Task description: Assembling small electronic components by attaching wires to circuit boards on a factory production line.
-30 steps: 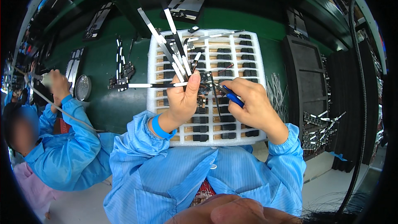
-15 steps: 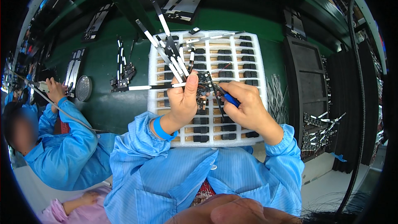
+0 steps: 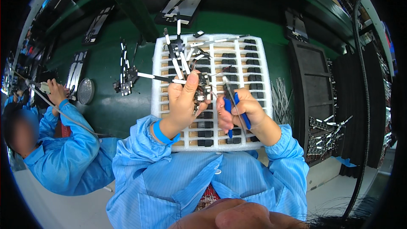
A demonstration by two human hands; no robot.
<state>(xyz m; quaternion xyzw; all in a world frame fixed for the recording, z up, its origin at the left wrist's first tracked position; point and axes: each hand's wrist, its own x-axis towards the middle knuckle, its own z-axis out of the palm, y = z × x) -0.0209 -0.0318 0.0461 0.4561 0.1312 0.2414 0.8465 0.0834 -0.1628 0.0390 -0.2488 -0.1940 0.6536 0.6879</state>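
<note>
My left hand (image 3: 182,104) is closed around a black electronic assembly (image 3: 203,88), with thumb on top. Several flat black-and-white strips (image 3: 179,27) fan out from it, away from me. Facing it, my right hand (image 3: 250,109) is wrapped around blue-handled cutting pliers (image 3: 228,101), whose tips point away from me, a little apart from the assembly. A thin strip also seems to run beside the pliers' handles, its kind unclear. Both hands are over a white foam tray (image 3: 157,61), which holds rows of black connectors with tan leads (image 3: 229,56).
Loose thin grey strips (image 3: 280,97) lie right of the tray. Beyond them stands a black compartmented tray (image 3: 313,72) with more strip assemblies (image 3: 324,135) near it. Another assembly (image 3: 126,80) lies on the green table at left. A co-worker's blue sleeve (image 3: 78,116) is farther left.
My right hand has drawn the pliers back from the assembly and turned them, tips now pointing away. The left hand has tilted the assembly, and its strips have swung to the right.
</note>
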